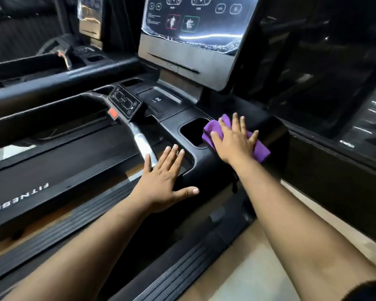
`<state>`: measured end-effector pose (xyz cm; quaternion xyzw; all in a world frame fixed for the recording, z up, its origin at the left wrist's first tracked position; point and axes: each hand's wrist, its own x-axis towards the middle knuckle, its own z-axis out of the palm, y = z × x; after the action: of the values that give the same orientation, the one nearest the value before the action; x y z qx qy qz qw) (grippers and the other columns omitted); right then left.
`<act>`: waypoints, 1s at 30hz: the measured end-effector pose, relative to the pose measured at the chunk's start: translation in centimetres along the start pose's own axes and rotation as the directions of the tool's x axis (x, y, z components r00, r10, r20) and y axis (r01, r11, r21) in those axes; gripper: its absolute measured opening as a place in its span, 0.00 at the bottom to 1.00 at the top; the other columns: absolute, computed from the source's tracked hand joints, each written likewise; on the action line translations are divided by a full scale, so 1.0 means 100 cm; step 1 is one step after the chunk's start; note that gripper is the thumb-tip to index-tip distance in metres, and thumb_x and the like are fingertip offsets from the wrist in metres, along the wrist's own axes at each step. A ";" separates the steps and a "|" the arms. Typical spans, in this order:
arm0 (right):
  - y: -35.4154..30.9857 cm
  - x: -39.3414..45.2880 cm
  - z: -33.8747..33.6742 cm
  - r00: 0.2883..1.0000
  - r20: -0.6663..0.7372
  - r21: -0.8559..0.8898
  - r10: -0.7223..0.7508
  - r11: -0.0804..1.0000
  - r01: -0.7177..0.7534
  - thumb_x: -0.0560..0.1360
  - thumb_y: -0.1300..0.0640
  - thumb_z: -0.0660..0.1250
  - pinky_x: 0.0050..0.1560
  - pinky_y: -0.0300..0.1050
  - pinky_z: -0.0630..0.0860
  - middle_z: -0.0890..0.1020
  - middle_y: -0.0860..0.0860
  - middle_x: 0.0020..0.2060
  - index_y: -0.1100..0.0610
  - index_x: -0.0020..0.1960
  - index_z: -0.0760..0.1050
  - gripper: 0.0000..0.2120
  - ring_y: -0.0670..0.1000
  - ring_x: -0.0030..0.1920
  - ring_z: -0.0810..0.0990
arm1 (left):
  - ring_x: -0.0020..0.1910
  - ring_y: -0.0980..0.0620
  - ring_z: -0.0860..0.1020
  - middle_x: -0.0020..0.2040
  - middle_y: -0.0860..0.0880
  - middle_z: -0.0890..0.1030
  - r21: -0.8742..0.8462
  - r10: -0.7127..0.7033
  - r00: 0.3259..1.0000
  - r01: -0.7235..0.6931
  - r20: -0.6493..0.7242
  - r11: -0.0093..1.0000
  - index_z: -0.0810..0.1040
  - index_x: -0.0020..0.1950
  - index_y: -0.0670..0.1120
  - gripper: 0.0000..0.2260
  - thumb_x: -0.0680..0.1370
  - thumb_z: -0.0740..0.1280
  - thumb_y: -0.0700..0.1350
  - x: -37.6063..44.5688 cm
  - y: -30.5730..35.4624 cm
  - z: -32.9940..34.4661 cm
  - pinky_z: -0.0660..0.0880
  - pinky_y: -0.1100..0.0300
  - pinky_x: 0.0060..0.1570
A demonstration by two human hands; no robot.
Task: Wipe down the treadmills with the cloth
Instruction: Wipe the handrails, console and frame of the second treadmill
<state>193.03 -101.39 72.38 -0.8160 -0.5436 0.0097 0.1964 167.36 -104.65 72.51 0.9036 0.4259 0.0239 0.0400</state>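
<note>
A black treadmill console (176, 118) fills the middle of the view, with a dark touch screen (195, 20) above it. A purple cloth (261, 151) lies on the console's right end, beside a square cup holder (192, 132). My right hand (234, 140) presses flat on the cloth with its fingers spread. My left hand (163, 183) rests open on the console's near edge, fingers straight, next to a silver handgrip (143, 146). It holds nothing.
A small control pad (125, 103) with a red stop tab (113, 113) sits left of the cup holder. The black belt (52, 177) marked FITNESS runs lower left, with ribbed side rails (182, 270). Another treadmill (52, 59) stands behind at left. A dark glossy wall (334, 105) is at right.
</note>
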 end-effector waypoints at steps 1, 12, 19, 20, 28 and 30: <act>-0.004 -0.001 0.001 1.000 -0.013 -0.022 0.002 1.000 -0.002 0.82 0.36 0.50 0.75 0.77 0.43 0.48 0.51 0.84 0.44 0.83 0.54 0.31 0.54 0.83 0.43 | 0.78 0.56 0.28 0.81 0.54 0.30 -0.011 -0.022 1.000 0.022 -0.009 1.000 0.32 0.81 0.54 0.51 0.68 0.42 0.83 -0.001 -0.001 0.000 0.31 0.37 0.76; 0.028 -0.023 0.009 0.953 0.034 0.003 -0.302 0.953 0.302 0.81 0.38 0.48 0.79 0.66 0.40 0.53 0.46 0.83 0.41 0.82 0.52 0.31 0.50 0.83 0.49 | 0.79 0.55 0.29 0.82 0.54 0.34 -0.043 -0.142 0.989 0.140 -0.031 0.989 0.34 0.82 0.54 0.55 0.64 0.40 0.85 0.018 -0.007 0.000 0.34 0.31 0.75; -0.017 -0.064 0.009 0.871 0.109 0.045 -0.478 0.878 0.476 0.77 0.36 0.40 0.78 0.58 0.30 0.46 0.39 0.82 0.40 0.83 0.46 0.34 0.42 0.82 0.42 | 0.78 0.56 0.29 0.82 0.55 0.34 -0.100 -0.142 0.988 0.135 -0.061 0.986 0.35 0.82 0.53 0.59 0.60 0.38 0.86 0.017 -0.006 0.004 0.33 0.32 0.75; -0.003 -0.068 0.008 0.835 0.126 0.068 -0.535 0.845 0.531 0.78 0.36 0.42 0.78 0.56 0.29 0.45 0.38 0.82 0.38 0.82 0.46 0.32 0.41 0.81 0.42 | 0.78 0.56 0.28 0.82 0.55 0.34 -0.109 -0.139 0.989 0.132 -0.060 0.985 0.35 0.82 0.53 0.59 0.60 0.38 0.86 0.017 -0.006 0.004 0.33 0.32 0.75; -0.002 -0.034 0.009 0.966 0.062 -0.016 -0.250 0.968 0.252 0.81 0.37 0.47 0.76 0.67 0.33 0.45 0.46 0.84 0.42 0.83 0.47 0.32 0.49 0.83 0.42 | 0.78 0.55 0.28 0.81 0.55 0.33 -0.104 -0.130 0.990 0.124 -0.052 0.987 0.33 0.82 0.52 0.58 0.63 0.43 0.85 0.016 -0.007 0.003 0.31 0.32 0.74; -0.010 -0.060 0.016 0.936 -0.028 0.126 -0.351 0.927 0.352 0.80 0.37 0.48 0.76 0.64 0.31 0.47 0.45 0.83 0.43 0.83 0.50 0.33 0.46 0.82 0.44 | 0.78 0.56 0.28 0.82 0.55 0.33 -0.112 -0.128 0.990 0.122 -0.050 0.986 0.33 0.82 0.52 0.58 0.63 0.44 0.85 0.017 -0.005 0.004 0.30 0.33 0.74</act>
<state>189.32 -105.90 70.08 -0.6910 -0.6788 0.0074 0.2486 168.03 -103.04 72.13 0.8705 0.4809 0.0703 0.0781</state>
